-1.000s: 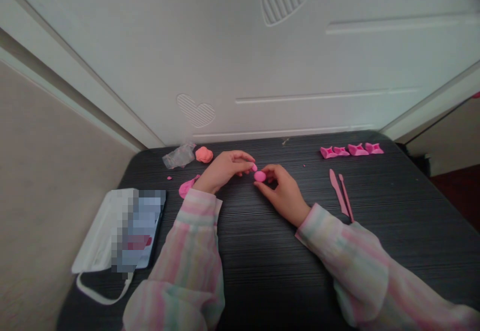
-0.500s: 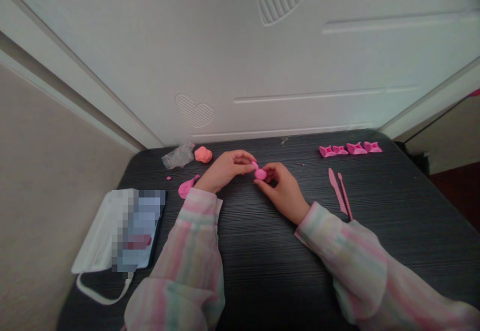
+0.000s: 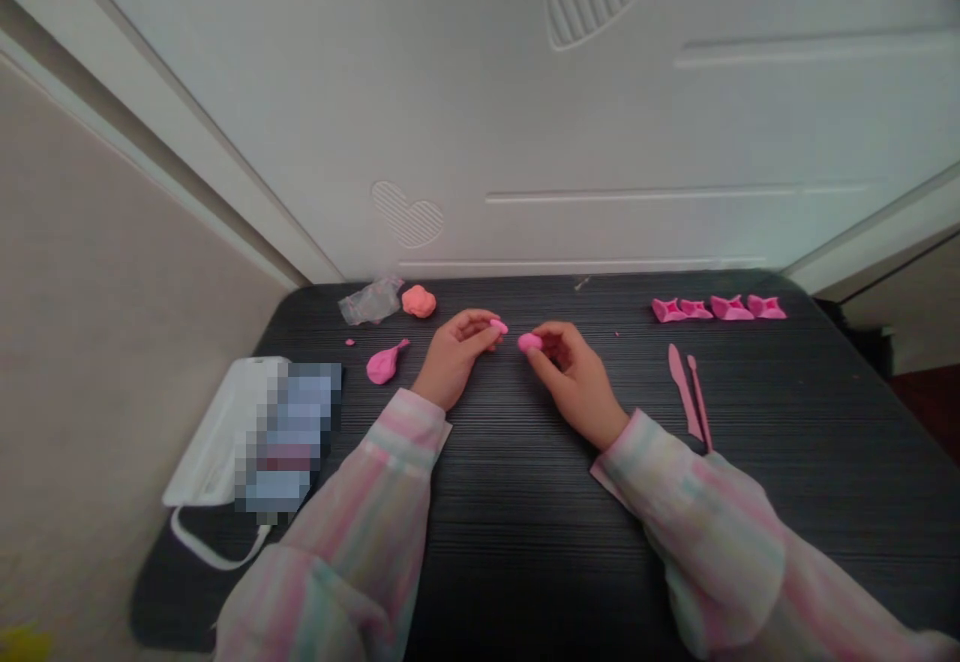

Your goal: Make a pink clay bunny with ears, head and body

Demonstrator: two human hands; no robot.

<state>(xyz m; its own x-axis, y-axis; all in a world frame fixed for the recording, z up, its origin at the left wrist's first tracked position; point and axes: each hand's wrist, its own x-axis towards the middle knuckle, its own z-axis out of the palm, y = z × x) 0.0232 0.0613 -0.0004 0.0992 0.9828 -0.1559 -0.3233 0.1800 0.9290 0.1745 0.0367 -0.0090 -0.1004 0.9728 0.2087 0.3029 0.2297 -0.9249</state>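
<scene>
Between thumb and fingers, my left hand (image 3: 455, 354) pinches a small piece of pink clay (image 3: 498, 326). My right hand (image 3: 577, 374) is closed on a rounder pink clay lump (image 3: 529, 341), held at the fingertips. A narrow gap separates the two pieces above the table. Left of my left hand lies a larger pink clay blob (image 3: 383, 364) with a thin tail. Behind it sit an orange clay lump (image 3: 418, 301) and a crumpled clear plastic bag (image 3: 372, 302). The inner fingers of both hands are partly hidden.
Several folded pink clay shapes (image 3: 732, 308) stand in a row at the back right. A pink plastic knife (image 3: 684, 390) and a thin pink stick tool (image 3: 699, 402) lie before them. At left, a phone (image 3: 292, 432) with a cable rests against a white case (image 3: 225, 432). A white panel rises behind the dark table (image 3: 517, 512).
My hands have drawn apart, and the two pink pieces that were touching are now separate. My left hand has uncovered the tailed pink blob. The whole view has shifted slightly.
</scene>
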